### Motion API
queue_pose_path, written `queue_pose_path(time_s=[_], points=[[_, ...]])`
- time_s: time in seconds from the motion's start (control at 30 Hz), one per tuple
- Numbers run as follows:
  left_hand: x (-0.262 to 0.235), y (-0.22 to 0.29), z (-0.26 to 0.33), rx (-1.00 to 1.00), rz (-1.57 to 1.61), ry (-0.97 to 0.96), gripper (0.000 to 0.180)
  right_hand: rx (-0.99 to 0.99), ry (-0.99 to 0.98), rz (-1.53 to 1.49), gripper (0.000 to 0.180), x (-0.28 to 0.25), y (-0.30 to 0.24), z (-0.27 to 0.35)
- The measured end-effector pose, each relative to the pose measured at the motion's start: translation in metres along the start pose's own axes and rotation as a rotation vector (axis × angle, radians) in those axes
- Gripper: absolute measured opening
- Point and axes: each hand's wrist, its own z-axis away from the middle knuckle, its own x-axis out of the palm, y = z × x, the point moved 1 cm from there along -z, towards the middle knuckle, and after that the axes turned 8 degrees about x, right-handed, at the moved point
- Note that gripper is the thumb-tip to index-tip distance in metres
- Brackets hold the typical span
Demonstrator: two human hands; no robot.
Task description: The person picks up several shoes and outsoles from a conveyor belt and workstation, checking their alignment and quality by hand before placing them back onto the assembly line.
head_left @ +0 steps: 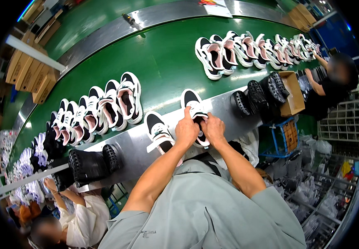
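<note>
1. A black-and-white sneaker (pixel 194 108) lies on the near steel ledge (pixel 223 101) of the green conveyor belt (pixel 163 62).
2. The left hand (pixel 186 129) grips its near end, forefinger stretched up along the side.
3. The right hand (pixel 213 129) clasps the same end, fingers curled.
4. Its mate (pixel 158 129) lies just left.
5. Rows of pink-lined sneakers (pixel 105 110) stand farther out on the belt.

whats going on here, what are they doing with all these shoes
A person stands at a metal ledge beside a green conveyor belt. Both hands are on one black and white shoe: the left hand grips its near side, the right hand works at its opening. A second matching shoe lies just to the left. Rows of shoes with pink linings sit on the belt, and other people work at either end.
</note>
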Motion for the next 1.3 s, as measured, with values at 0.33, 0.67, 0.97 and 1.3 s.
queue_pose_path(time_s=[0.33, 0.67, 0.97, 1.3], points=[[-0.086, -0.051, 0.129, -0.365, -0.171, -0.128, 0.038, -0.183, -0.181, -0.078, 0.029, 0.004, 0.006, 0.001], [-0.074, -0.033, 0.095, 0.035, 0.008, 0.236, 0.038, -0.006, -0.407, 0.248, 0.059, -0.069, 0.007, -0.004], [-0.268, -0.109, 0.260, -0.342, -0.774, 1.177, 0.024, -0.133, -0.478, -0.119, 0.025, -0.076, -0.065, 0.049], [-0.308, -0.148, 0.312, -0.532, -0.646, 1.216, 0.049, -0.153, -0.620, -0.173, 0.024, -0.059, -0.111, 0.082]])
